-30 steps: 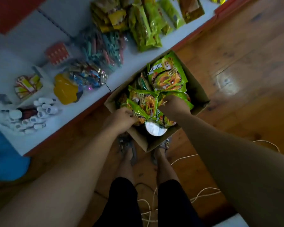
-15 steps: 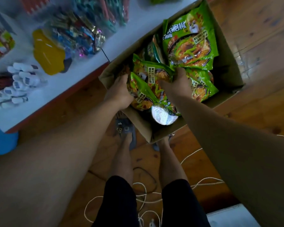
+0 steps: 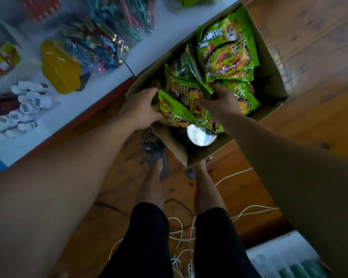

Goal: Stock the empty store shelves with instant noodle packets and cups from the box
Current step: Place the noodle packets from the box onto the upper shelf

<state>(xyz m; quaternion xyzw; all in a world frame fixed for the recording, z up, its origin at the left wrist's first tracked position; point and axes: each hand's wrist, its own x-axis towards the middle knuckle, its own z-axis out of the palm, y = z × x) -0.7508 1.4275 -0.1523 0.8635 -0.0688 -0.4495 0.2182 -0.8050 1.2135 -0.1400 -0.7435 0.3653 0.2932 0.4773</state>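
Observation:
A brown cardboard box [image 3: 269,63] stands on the wooden floor against the shelf edge. It holds several green instant noodle packets [image 3: 227,51] and a noodle cup [image 3: 201,136] with a white lid at its near corner. My left hand [image 3: 139,109] grips the left side of a small bunch of green packets [image 3: 177,109] inside the box. My right hand [image 3: 221,101] grips the same bunch from the right, thumb over the top packet.
The white shelf [image 3: 100,77] with a red edge runs along the left, carrying small white bottles [image 3: 26,109], a yellow pouch [image 3: 58,69], shiny wrapped sweets [image 3: 96,45] and coloured pegs. White cables [image 3: 239,215] lie on the floor by my feet. A white unit [image 3: 283,255] sits bottom right.
The view has closed in on the box. Both hands have tightened around the bunch of packets, and my right thumb now lies across the top packet.

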